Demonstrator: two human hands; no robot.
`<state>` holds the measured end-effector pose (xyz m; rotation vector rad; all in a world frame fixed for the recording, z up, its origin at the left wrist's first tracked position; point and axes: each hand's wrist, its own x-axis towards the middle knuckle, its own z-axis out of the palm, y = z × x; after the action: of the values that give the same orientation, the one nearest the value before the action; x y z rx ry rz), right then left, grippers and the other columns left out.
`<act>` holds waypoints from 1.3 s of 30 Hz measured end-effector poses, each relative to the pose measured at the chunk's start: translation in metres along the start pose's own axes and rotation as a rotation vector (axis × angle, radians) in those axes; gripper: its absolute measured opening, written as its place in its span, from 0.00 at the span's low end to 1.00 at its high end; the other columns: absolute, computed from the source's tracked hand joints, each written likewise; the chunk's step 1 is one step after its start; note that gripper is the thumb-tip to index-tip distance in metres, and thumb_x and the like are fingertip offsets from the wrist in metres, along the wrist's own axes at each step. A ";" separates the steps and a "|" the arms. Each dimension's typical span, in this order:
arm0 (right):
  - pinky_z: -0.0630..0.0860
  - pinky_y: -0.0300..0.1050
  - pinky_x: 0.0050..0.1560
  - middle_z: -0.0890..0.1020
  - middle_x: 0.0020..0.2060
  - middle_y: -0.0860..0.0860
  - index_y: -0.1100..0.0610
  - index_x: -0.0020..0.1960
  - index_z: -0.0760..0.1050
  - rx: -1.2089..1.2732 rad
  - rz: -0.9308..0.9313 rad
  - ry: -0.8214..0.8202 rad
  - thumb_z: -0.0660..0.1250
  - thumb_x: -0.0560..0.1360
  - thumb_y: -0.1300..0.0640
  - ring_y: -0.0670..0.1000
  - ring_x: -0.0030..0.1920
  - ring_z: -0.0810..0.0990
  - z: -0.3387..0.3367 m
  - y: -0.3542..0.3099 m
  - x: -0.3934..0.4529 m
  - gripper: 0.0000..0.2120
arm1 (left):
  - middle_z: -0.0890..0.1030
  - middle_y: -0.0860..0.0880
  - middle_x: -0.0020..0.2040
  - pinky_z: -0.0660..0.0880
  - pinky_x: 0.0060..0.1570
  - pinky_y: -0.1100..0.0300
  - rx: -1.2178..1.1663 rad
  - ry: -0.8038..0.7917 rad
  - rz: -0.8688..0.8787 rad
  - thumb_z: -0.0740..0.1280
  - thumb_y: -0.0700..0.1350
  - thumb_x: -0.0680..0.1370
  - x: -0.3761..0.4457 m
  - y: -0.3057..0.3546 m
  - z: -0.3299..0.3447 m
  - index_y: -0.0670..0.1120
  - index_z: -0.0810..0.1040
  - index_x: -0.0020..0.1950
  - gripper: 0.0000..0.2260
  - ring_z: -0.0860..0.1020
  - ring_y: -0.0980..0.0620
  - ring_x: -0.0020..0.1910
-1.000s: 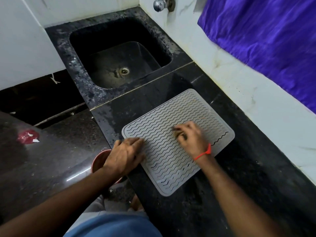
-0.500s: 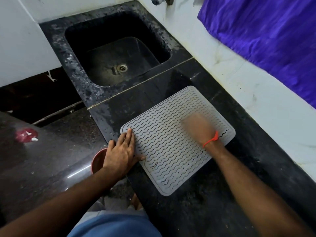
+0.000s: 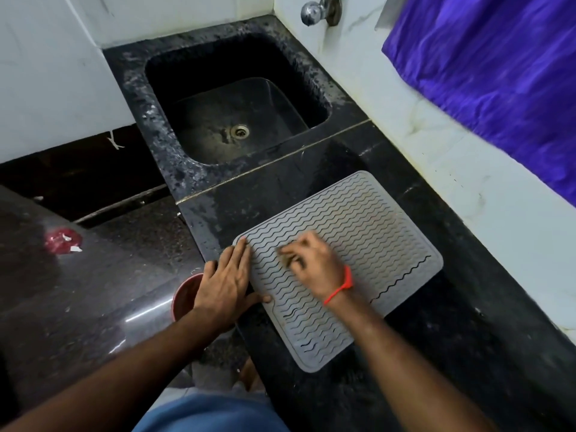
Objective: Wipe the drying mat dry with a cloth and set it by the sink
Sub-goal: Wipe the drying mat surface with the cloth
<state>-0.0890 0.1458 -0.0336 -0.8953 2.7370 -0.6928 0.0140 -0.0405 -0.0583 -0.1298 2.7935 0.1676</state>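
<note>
**Mat flat on the worktop beside the sink, both hands on it**

While the grey rectangular silicone drying mat with wavy ridges (image 3: 358, 244) lies flat and skewed on the black speckled stone worktop (image 3: 436, 353), the left hand (image 3: 227, 285) rests on its near-left edge with fingers straight and flat, thumb spread along the border. The right hand (image 3: 314, 266), a red thread band (image 3: 341, 286) at its wrist, has its fingers curled over something small and dark on the mat; blur hides whether that is a cloth, so what its grip holds cannot be told.

Beyond the mat's far corner, past a thin pale seam, sits the square black stone sink (image 3: 162, 120) with a metal drain (image 3: 240, 131); mat and sink are near but apart. A chrome tap knob (image 3: 311, 12) projects from the white marble wall (image 3: 467, 182), and a purple cloth (image 3: 498, 73) hangs over that wall to the right. A reddish round bowl (image 3: 184, 296) shows partly under the left wrist, off the worktop's front edge. Further left, a red scrap (image 3: 62, 241) lies on a lower dark surface (image 3: 93, 291).

Bare worktop runs between the mat's right edge and the wall, and in front of the mat. No writing is legible.
</note>
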 end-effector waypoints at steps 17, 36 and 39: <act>0.73 0.52 0.60 0.72 0.56 0.60 0.60 0.54 0.80 -0.249 0.455 0.217 0.67 0.73 0.63 0.61 0.56 0.75 -0.090 0.184 0.046 0.10 | 0.61 0.44 0.80 0.68 0.58 0.45 0.048 0.106 -0.011 0.46 0.81 0.70 -0.002 -0.006 0.008 0.42 0.47 0.82 0.54 0.66 0.41 0.68; 0.76 0.49 0.53 0.75 0.50 0.51 0.53 0.51 0.80 -0.145 0.001 0.080 0.66 0.71 0.61 0.52 0.50 0.74 -0.026 0.096 0.065 0.10 | 0.64 0.50 0.79 0.63 0.66 0.44 -0.178 0.131 -0.085 0.52 0.84 0.64 -0.004 -0.006 0.010 0.45 0.27 0.78 0.61 0.60 0.43 0.75; 0.72 0.49 0.57 0.75 0.52 0.57 0.57 0.50 0.80 -0.261 0.236 0.158 0.66 0.71 0.65 0.58 0.52 0.75 -0.074 0.167 0.078 0.10 | 0.61 0.50 0.80 0.63 0.68 0.42 -0.186 0.118 -0.092 0.51 0.84 0.64 -0.004 -0.005 0.007 0.46 0.26 0.77 0.60 0.59 0.43 0.76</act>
<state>-0.2596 0.2456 -0.0518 -0.5667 3.0574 -0.3830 0.0210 -0.0437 -0.0643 -0.3229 2.8768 0.4099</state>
